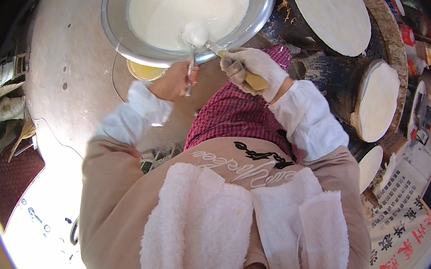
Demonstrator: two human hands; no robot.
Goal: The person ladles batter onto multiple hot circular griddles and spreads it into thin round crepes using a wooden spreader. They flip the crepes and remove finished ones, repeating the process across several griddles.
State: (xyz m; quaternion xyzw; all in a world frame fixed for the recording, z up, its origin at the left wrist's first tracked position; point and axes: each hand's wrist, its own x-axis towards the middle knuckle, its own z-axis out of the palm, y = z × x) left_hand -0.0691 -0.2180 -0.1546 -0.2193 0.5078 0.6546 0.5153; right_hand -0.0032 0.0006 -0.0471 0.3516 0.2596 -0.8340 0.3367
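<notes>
A wide metal basin (264,11) filled with white batter (189,6) stands before me. My left hand (176,80), bare, is closed around the handle of a metal ladle (192,57); its bowl, covered in batter, is at the basin's near side. My right hand (254,71) wears a pale glove and grips a scraper with a yellowish handle (256,81). The scraper's batter-smeared metal end (213,47) points towards the ladle's bowl and lies close to it; whether they touch I cannot tell.
On my right, several round griddles covered with pale batter sheets stand along a curved rim, among them a large one (331,11) and a smaller one (378,101). A yellow container (144,70) sits below the basin's near left edge. A thin cable (56,137) runs over the floor.
</notes>
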